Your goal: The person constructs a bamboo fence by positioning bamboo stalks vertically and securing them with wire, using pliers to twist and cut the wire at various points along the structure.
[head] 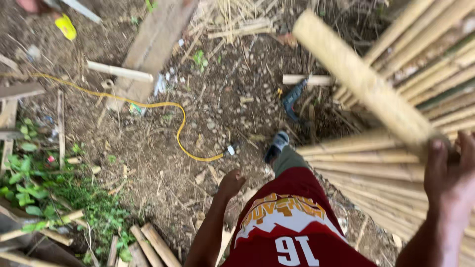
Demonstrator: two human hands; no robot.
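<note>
A: Head camera, looking down. What fills the ground?

B: Bare, stony brown soil (163, 163) littered with dry straw and wood chips. A stack of pale yellow bamboo poles (396, 163), smooth and round, covers the right side.

A: What are the hands doing?

B: The right hand (452, 173) is clamped around the near end of one thick bamboo pole (363, 81), which slants up and away over the stack, blurred. The left hand (231, 183) hangs free above the soil, fingers curled together into a loose fist, holding nothing.

A: What else lies around?

B: A weathered wooden plank (151, 47) at the top, with a short pale stick (118, 71) lying across it. A thin yellow cable (148, 106) snakes over the dirt to a plug. Beyond the person's shoe (276, 146) lies a dark power drill (293, 99) beside the stack. Green weeds (34, 183) and split wood fill the lower left corner.
</note>
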